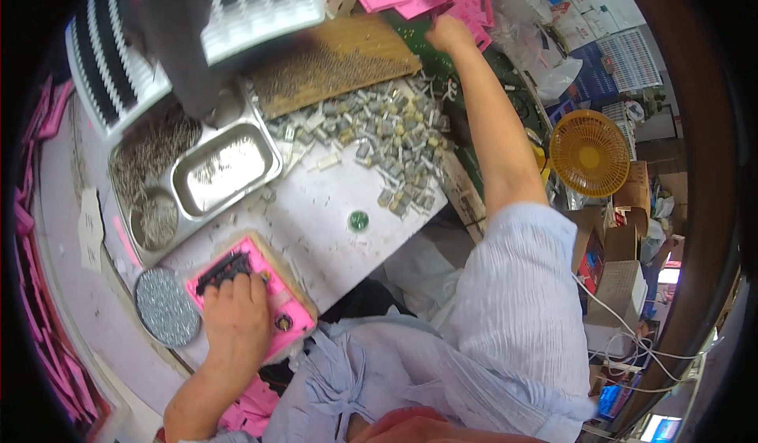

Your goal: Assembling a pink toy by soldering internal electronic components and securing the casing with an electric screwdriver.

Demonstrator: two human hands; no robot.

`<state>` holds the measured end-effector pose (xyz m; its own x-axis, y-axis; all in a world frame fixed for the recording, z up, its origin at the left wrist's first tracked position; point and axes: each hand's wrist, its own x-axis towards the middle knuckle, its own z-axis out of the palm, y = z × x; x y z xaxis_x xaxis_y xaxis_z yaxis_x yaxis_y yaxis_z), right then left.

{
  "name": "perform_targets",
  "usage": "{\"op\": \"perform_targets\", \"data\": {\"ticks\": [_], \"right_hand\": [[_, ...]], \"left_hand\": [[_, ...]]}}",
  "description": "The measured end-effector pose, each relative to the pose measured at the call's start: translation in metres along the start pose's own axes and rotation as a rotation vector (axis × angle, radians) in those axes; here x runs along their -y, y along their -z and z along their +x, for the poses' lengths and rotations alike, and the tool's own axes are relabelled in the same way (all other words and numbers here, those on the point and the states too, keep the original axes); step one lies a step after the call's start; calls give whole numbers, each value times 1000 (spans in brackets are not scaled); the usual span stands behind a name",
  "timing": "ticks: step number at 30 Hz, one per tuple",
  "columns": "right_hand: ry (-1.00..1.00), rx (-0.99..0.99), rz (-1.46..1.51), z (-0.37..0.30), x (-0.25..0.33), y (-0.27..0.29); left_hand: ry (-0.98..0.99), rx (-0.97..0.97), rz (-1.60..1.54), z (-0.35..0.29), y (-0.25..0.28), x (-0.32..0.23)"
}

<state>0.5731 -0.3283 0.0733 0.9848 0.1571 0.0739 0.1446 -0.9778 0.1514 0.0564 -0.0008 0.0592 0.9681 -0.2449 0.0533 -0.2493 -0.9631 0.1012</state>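
Note:
My left hand (237, 314) bends its fingers over a black plastic part (227, 269) set in a pink plastic panel (286, 293). That panel lies in a pale, thick-edged holder near the table's front edge, with a small round metal piece (283, 321) in it. At the far end of my outstretched arm, my right hand (452, 35) is closed at the edge of a pink panel (472, 18) among a heap of them; its fingertips are partly hidden. Just left of my left hand sits a round dish (166, 307) full of small silvery pieces.
A steel compartment tray (275, 161) holds many small metal parts. Beyond it are a wooden board (339, 28) with tiny pins and a pile of small grey blocks (399, 139). A dark lamp-like arm (178, 48) hangs overhead. A green round piece (358, 221) and a yellow basket (590, 152) stand rightward.

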Motion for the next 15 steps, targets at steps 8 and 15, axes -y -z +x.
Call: {"op": "perform_targets", "data": {"ticks": [8,15], "right_hand": [[-378,246,49,92,-132,-153],[-110,222,-158,109,-142,-137]], "left_hand": [[15,187,129,9,-8,-11],[180,52,-95,-6,1,-9]]}}
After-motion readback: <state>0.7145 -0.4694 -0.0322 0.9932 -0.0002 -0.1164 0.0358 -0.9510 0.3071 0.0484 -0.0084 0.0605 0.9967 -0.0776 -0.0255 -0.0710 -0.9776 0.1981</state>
